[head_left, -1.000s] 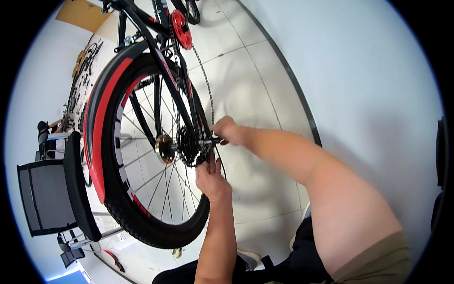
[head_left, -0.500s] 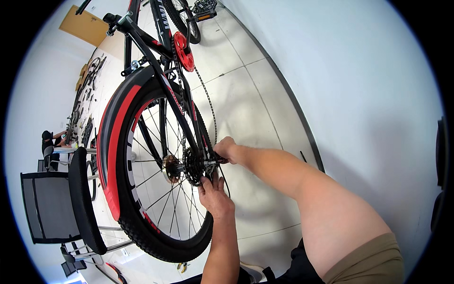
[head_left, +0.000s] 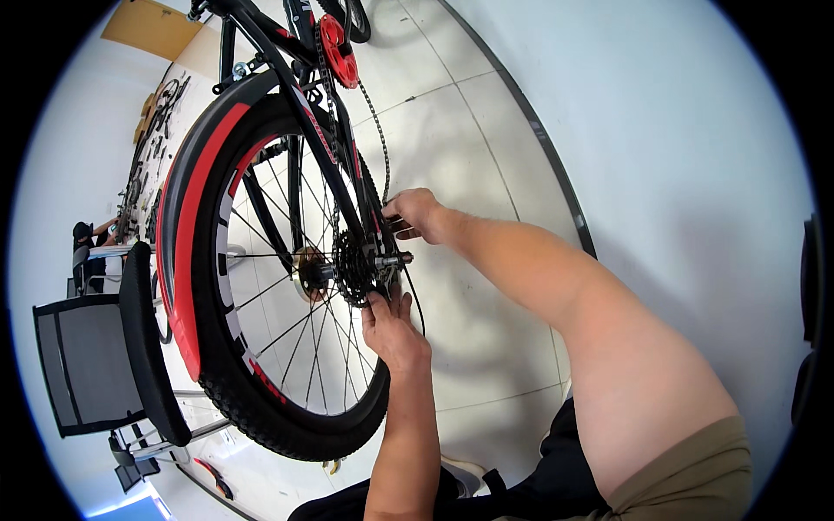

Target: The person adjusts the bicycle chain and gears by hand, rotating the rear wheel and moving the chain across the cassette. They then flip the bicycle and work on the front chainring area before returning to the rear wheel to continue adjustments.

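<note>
My left hand reaches up beneath the cassette, fingers curled onto the rear derailleur; the fingertips are partly hidden. Higher, beside the frame, my right hand has bent fingers around the hanging chain, just above the axle end. These parts belong to a black and red bicycle, whose rear wheel and red-striped mudguard fill the left middle. A red chainring is at the top, and a thin cable curves down right of the derailleur.
A black mesh chair stands left of the wheel. Behind it, another person works beside bicycle parts lying along the far floor. A white wall with dark skirting runs along the right. A tan door is at top left.
My right hand has moved up from the axle end to the chain, uncovering the axle. My left hand stays at the derailleur. The view shifted down, then back.
</note>
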Demonstrator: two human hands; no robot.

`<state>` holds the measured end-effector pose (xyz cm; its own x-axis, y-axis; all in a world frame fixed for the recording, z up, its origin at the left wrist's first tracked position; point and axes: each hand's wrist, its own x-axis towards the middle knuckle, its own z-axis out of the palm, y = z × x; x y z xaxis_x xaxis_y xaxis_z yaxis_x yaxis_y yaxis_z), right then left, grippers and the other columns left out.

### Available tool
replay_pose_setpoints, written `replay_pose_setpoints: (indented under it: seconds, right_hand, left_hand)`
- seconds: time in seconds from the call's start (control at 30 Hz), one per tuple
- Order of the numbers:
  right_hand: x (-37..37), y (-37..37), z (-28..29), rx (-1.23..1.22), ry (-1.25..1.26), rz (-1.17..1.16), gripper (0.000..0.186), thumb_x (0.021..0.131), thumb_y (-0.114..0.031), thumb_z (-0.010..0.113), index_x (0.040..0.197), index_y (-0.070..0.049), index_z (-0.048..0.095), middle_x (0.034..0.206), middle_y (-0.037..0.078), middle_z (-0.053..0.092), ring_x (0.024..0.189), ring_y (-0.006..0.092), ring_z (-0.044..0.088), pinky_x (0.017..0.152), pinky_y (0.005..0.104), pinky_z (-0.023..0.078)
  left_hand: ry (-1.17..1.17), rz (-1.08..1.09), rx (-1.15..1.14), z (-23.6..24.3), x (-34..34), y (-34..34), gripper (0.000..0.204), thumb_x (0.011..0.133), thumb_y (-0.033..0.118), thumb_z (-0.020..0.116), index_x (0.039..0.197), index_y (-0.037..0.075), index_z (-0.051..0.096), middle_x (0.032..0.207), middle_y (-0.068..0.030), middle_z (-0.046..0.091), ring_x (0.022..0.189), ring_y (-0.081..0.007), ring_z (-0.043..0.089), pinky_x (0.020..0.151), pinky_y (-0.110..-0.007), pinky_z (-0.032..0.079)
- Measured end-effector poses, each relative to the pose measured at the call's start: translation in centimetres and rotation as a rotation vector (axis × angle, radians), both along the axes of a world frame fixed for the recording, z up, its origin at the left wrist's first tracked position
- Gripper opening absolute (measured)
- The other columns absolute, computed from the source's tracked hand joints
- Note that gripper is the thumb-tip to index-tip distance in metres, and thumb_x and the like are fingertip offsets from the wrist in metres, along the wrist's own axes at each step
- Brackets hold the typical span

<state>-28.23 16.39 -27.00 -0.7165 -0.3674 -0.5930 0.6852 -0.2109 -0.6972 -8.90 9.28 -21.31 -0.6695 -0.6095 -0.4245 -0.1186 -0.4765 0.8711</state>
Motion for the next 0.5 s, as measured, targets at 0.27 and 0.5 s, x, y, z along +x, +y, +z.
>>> replay_pose_setpoints:
  seconds: [0.27,0.5]
  right_hand:
    - [0.0,0.6,0.4,-0.039,0.047,0.034,0.011,0.086,-0.012,0.071,0.089,-0.002,0.07,0.084,0.01,0.071,0.069,0.0208,0.068,0.062,0.0358,0.058]
    - [0.4,1.1,2.0,-0.087,0.132,0.103,0.009,0.085,-0.009,0.067,0.089,0.0,0.07,0.084,0.012,0.071,0.069,0.0228,0.069,0.066,0.0377,0.059]
  left_hand:
    - [0.003,-0.029,0.039,-0.3,0.0,0.0,0.039,0.11,0.025,0.051,0.14,0.001,0.046,0.135,-0.0129,0.058,0.123,-0.0273,0.062,0.101,-0.044,0.05]
    - [0.053,-0.031,0.099,-0.7,0.1,-0.5,0.034,0.11,0.025,0.048,0.134,0.001,0.046,0.127,-0.0124,0.059,0.113,-0.0266,0.062,0.099,-0.043,0.051]
